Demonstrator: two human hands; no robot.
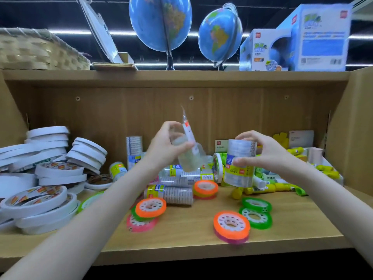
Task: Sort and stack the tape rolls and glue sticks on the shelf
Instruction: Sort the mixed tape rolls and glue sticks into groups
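Note:
My left hand (167, 144) grips a clear wrapped pack of tape rolls (189, 156), tilted, above the middle of the wooden shelf (181, 235). My right hand (260, 150) holds a second wrapped sleeve of clear tape rolls (239, 168) upright, thumb below and fingers over its top. Under both hands lie more clear tape sleeves (177, 195). Neon orange, pink and green tape rolls (231, 226) lie flat in front. White double-sided tape rolls (40, 201) are piled at the left. Yellow glue sticks (282, 186) lie at the right.
One clear tape sleeve (134, 150) stands upright against the back panel. Small boxes and cards (300, 138) sit at the back right. On top of the shelf unit stand two globes (160, 23), a woven basket (38, 51) and blue globe boxes (314, 39).

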